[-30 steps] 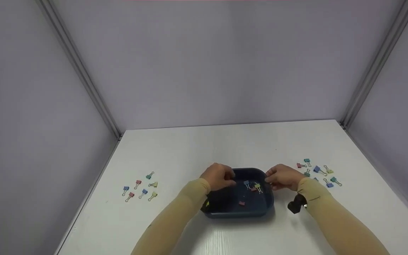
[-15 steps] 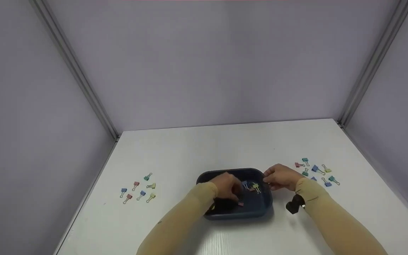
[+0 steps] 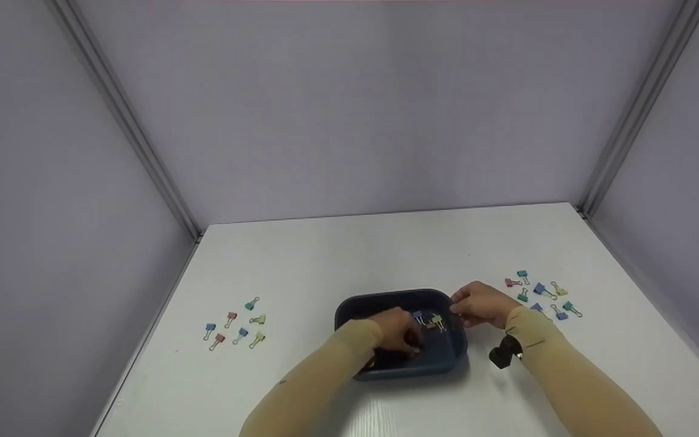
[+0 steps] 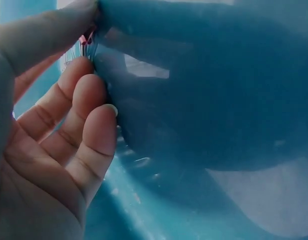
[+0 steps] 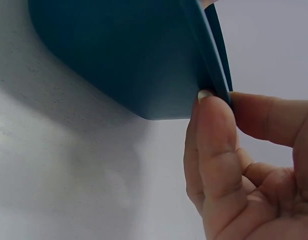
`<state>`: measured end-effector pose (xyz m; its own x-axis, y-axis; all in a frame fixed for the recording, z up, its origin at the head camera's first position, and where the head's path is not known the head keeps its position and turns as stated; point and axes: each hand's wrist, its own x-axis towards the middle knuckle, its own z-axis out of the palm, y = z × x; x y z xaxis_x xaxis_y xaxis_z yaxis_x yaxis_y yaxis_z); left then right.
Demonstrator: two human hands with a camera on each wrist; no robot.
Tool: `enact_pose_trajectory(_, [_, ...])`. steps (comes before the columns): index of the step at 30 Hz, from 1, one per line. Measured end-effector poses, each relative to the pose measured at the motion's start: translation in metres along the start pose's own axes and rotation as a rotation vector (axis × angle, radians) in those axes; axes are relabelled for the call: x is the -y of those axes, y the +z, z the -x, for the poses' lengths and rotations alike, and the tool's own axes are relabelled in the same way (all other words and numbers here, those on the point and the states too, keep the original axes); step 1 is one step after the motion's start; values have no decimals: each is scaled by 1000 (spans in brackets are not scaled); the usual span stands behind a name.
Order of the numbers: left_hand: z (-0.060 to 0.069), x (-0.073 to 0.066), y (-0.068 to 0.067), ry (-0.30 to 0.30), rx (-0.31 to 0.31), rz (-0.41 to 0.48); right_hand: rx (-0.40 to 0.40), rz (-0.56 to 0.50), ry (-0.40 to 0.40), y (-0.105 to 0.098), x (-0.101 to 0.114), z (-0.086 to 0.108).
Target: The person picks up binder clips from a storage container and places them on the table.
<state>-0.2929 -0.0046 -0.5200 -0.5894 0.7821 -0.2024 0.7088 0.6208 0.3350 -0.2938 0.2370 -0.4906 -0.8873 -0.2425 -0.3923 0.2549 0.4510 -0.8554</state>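
A dark blue plastic tray [image 3: 398, 372] sits mid-table. My left hand [image 3: 397, 331] reaches down inside it, fingers bent. In the left wrist view, a red binder clip [image 4: 86, 38] with silver handles shows between thumb and fingertips of the left hand [image 4: 63, 115]; the fingertips partly hide it. At the tray's right end my right hand [image 3: 482, 303] pinches the rim, and the right wrist view shows thumb and fingers on either side of the tray wall [image 5: 214, 50]. Beside the left hand in the tray lie a blue binder clip [image 3: 418, 316] and a yellow one [image 3: 437, 320].
Several coloured binder clips lie on the white table [image 3: 337, 255] to the left, including a green clip [image 3: 251, 304]. Another loose group lies to the right, including a blue clip [image 3: 541, 289]. Grey walls [image 3: 386, 109] rise behind and at both sides.
My left hand has moved from over the tray's back left side down into it and rightward, now covering the spot where a red binder clip lay. The right hand keeps hold of the rim.
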Motion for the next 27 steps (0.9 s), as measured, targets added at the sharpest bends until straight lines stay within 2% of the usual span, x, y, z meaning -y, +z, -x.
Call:
enact_pose_trajectory(8, [1, 3, -2, -21, 12, 22, -7, -5, -21, 2, -1, 0])
enact_pose_trajectory(15, [-1, 4, -1, 74, 13, -17, 2, -17, -17, 0, -2, 0])
enact_pose_trajectory(18, [-1, 3, -2, 61, 15, -28, 2, -4, -13, 0, -2, -1])
enact_pose_trajectory(24, [-1, 0, -2, -20, 23, -5, 3, -5, -20, 1, -3, -1])
enact_pose_trajectory(27, [-1, 0, -2, -26, 20, -16, -1, -8, -22, 1, -3, -1])
